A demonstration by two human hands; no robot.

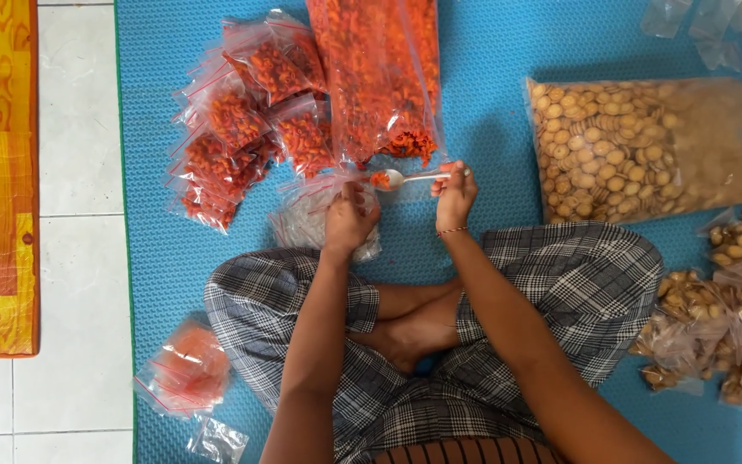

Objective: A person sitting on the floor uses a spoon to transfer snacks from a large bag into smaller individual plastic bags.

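Head view, looking straight down on crossed legs on a blue mat. Right hand pinched shut around the handle of a metal spoon, held level, probably so the orange snack pieces in its bowl stay put. Left hand closed on the mouth of a small clear bag, apparently holding it open just under the spoon's bowl. Directly ahead, a large bag of orange snacks, open end toward the hands, within easy reach. To its left, filled small packets heaped together. Off right, a big bag of round biscuits and biscuit packets.
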